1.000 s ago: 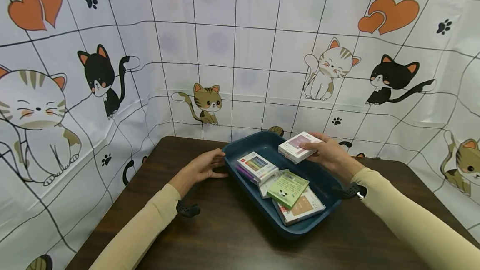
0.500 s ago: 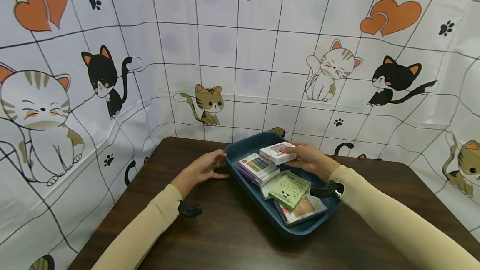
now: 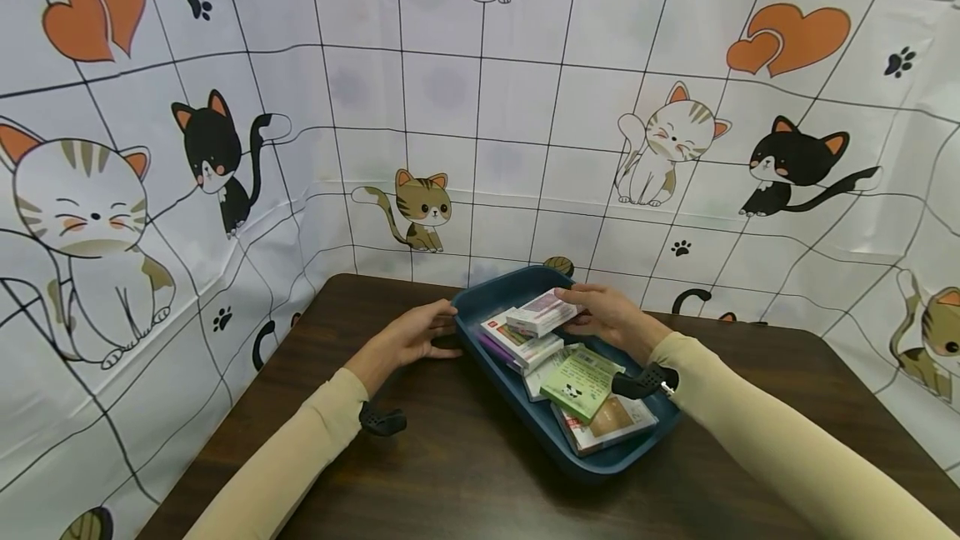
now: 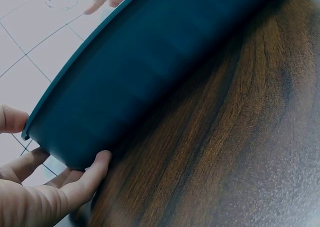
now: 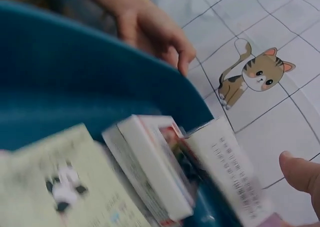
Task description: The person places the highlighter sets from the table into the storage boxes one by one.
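Note:
My left hand [image 3: 412,336] holds the far left corner of a blue plastic bin [image 3: 497,294]. In the left wrist view, one fingertip sits at the rim and the thumb [image 4: 97,172] lies against the side wall. My right hand [image 3: 609,319] grips the right end of a small white box with a pink panel [image 3: 542,315], tilted over a white box with coloured stripes [image 3: 534,351]. The right wrist view shows its printed white edge, blurred. A green box with a panda [image 3: 576,386] lies in the bin, overlapping a brown and white box [image 3: 606,426].
The bin stands on a dark wooden table [image 3: 420,473], near its far edge. A purple item [image 3: 498,352] shows beneath the striped box. Behind the table hangs a white cloth [image 3: 510,148] with grid lines and cartoon cats. A black band [image 3: 382,419] is around each wrist.
My right hand has carried the pink-panelled box left and down, from the bin's right side to above the striped box. My left hand has stayed at the bin's corner.

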Tool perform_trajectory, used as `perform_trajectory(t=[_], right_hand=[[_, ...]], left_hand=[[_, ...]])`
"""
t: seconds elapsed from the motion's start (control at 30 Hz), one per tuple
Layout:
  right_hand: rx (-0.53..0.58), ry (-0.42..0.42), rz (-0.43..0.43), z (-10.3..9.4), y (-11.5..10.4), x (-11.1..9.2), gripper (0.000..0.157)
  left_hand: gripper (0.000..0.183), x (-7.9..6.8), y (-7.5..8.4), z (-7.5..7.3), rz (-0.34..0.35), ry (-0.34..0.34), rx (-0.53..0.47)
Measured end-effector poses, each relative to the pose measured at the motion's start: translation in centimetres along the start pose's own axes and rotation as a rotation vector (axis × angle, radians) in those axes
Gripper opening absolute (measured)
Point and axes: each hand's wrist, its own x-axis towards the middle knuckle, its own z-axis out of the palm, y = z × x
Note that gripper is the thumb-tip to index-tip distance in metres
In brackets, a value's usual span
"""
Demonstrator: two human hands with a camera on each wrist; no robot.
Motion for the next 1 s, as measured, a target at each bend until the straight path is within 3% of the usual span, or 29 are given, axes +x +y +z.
perform_trajectory(t=[0.1,0.2,0.33,0.57,0.77,0.87,0.93,1.0], right_hand=[[-0.201,0.024,-0.091,-0.4,-0.3,-0.5,0.071],[-0.32,0.035,-0.158,-0.9,-0.6,-1.0,0.064],[-0.339,0.006,-0.197,-1.5,-1.1,-1.5,0.058],[-0.316,-0.017,-0.249,-2.7,-1.5,-2.1,0.062],[-0.288,-0.03,-0.3,-4.7,-1.4,-4.0,0.072],[-0.327,-0.012,-0.353,-5.9,-1.5,-5.1,0.072],[-0.405,0.036,-0.382,-6.8,-1.6,-6.0,0.072],[-0.515,0.102,-0.405,-7.6,-1.7,-7.0,0.072]], left_hand=[[0.024,0.1,-0.1,0.1,-0.001,-0.002,0.002],[0.023,0.2,0.0,0.1,-0.002,-0.002,0.002],[0.019,0.3,0.2,0.1,0.0,-0.004,0.003],[0.022,0.4,0.1,0.2,-0.009,0.009,0.016],[0.049,0.4,-0.1,0.5,0.015,0.005,0.134],[0.06,0.2,0.1,0.7,0.03,0.029,0.198],[0.065,-0.2,0.4,0.9,0.047,0.064,0.292],[0.07,-0.7,0.7,1.4,0.072,0.11,0.448]])
